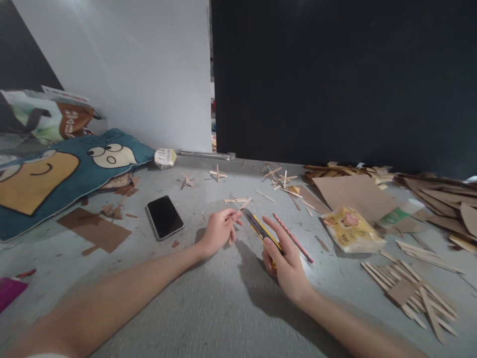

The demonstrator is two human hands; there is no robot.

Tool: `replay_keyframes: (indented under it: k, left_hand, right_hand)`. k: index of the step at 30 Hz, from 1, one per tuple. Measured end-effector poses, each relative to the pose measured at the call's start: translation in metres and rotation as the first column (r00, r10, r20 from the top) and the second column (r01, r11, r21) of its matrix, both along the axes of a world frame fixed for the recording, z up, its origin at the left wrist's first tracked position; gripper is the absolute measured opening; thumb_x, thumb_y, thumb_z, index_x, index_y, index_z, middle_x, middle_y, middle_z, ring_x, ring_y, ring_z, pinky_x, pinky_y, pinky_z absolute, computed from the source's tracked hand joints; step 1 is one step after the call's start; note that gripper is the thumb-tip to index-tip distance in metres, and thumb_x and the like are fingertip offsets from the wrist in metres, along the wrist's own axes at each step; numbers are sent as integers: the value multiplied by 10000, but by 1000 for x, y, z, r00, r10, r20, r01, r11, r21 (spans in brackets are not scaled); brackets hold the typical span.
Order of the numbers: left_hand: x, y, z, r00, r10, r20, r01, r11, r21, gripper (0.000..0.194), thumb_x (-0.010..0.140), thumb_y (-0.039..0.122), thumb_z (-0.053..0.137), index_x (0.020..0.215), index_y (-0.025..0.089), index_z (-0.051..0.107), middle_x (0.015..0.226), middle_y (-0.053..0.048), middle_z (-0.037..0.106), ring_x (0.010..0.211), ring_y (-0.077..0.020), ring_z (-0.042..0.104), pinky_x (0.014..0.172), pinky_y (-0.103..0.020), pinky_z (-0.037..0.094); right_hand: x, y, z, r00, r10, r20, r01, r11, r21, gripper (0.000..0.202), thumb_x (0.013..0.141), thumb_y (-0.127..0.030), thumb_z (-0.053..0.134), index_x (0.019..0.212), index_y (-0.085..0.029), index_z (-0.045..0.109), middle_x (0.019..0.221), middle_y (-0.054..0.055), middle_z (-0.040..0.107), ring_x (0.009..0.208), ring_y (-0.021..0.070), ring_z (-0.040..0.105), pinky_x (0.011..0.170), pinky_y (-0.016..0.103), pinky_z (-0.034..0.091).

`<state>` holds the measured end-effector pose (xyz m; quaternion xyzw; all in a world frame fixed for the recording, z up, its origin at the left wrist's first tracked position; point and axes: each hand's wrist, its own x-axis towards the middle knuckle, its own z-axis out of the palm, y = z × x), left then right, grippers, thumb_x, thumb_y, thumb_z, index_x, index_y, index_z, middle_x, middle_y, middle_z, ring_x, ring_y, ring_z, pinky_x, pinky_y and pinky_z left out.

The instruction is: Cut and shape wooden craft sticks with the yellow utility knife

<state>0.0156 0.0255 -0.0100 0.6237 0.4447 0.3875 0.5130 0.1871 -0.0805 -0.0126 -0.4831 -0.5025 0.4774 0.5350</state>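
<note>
The left hand (219, 229) is pinching a small thin piece (237, 214), seemingly of wood, between its fingertips, above the middle of the worktop (179, 308). The right hand (289, 266) is grasping a yellow and black cutter (258, 226), whose front end is pointing towards this piece. Whether the blade is touching it, one cannot tell. A red striped stick (294, 238) is lying just beside the right hand, and a phone (164, 217) is lying to the left of the left hand. For good control, the fingertips should be staying outside the blade's line, and any stroke should be light and short.
</note>
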Motion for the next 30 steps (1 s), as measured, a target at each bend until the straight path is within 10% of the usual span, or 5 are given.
replay_keyframes:
  k: [8,30]
  left_hand:
    - [1,-4,3,997,-34,-70,33,999,-16,491,1005,587,532,857,140,672,597,-18,666,309,-85,481,339,-204,352]
    - [-1,-2,6,993,111,-46,-107,991,76,521,891,655,628,795,152,724,413,53,506,302,-80,401,352,-200,291]
  right_hand:
    - [2,0,-2,989,44,139,-49,998,35,637,1027,-555,486,1537,-176,534,573,-80,366,464,108,343,440,219,314]
    - [2,5,0,970,-4,-244,-12,998,-61,849,906,-619,675,1548,-90,508,443,-129,389,330,85,275,305,206,287]
